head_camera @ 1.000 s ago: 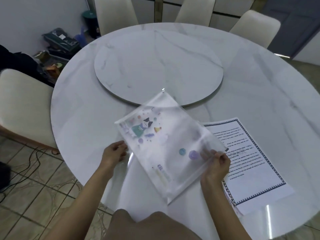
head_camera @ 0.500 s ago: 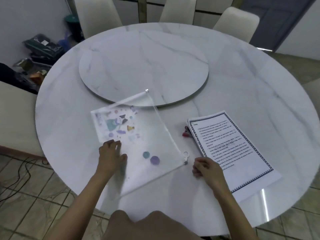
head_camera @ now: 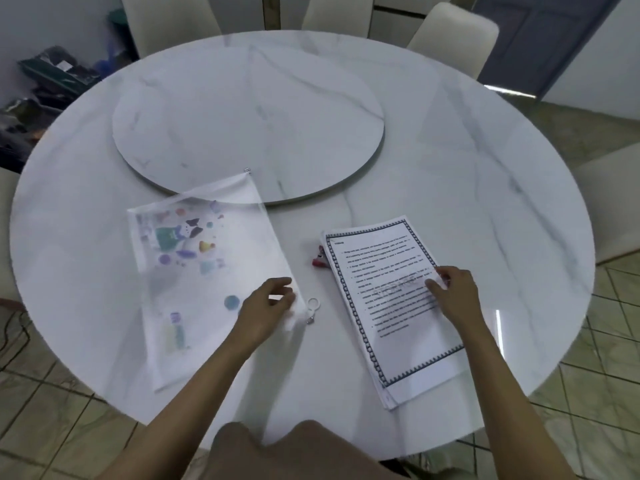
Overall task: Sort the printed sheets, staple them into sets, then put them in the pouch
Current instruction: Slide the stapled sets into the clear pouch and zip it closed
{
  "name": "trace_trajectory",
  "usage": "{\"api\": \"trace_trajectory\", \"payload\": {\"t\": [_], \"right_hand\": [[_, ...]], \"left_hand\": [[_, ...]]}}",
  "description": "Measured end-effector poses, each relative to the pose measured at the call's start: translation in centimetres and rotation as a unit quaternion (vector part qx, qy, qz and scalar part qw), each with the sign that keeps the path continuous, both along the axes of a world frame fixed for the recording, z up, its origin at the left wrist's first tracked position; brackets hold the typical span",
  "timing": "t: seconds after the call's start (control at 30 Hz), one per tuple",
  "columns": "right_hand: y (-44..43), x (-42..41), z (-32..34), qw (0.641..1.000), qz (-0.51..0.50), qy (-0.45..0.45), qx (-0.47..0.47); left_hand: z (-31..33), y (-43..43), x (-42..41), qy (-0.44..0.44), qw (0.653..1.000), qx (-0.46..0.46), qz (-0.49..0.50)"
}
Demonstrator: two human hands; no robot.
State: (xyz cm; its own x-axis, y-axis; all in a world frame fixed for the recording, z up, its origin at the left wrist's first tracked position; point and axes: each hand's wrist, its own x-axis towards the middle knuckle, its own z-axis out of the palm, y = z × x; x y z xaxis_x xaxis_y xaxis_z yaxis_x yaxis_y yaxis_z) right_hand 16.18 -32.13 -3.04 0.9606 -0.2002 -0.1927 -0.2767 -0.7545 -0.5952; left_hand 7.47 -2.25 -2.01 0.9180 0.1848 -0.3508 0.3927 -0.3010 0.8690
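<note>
The left hand [head_camera: 268,303] closes thumb and curled fingers on the near right edge of the pouch [head_camera: 207,271]. The view there is blurred, with a sliver of white showing between thumb and fingers. The zip ring [head_camera: 312,303] lies just right of those fingers. The right hand [head_camera: 453,292] lies with its thumb and bent fingertips on the right edge of the sheets [head_camera: 388,299]; I cannot tell whether it pinches them or only rests.

There is 1 pouch, flat on the table [head_camera: 485,188], stretching up and left of the left hand. There is also 1 stack of sheets under the right hand. Between the 2 hands and beyond them, 1 red stapler [head_camera: 318,260] touches the stack's far left corner.

Both forearms reach forward from the near edge, well apart, with the wrists straight. Beyond the hands is 1 turntable [head_camera: 249,129], which the pouch's far corner overlaps.
</note>
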Motion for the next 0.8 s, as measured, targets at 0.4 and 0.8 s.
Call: {"api": "trace_trajectory", "payload": {"t": [0.4, 0.8], "right_hand": [[-2.7, 0.8, -1.8, 0.998, 0.031, 0.049, -0.029], [-5.8, 1.7, -2.2, 0.993, 0.087, 0.057, 0.055]], "left_hand": [[-1.9, -13.4, 0.9, 0.027, 0.998, 0.054, -0.007], [-2.6, -17.4, 1.7, -0.055, 0.986, 0.007, 0.156]]}}
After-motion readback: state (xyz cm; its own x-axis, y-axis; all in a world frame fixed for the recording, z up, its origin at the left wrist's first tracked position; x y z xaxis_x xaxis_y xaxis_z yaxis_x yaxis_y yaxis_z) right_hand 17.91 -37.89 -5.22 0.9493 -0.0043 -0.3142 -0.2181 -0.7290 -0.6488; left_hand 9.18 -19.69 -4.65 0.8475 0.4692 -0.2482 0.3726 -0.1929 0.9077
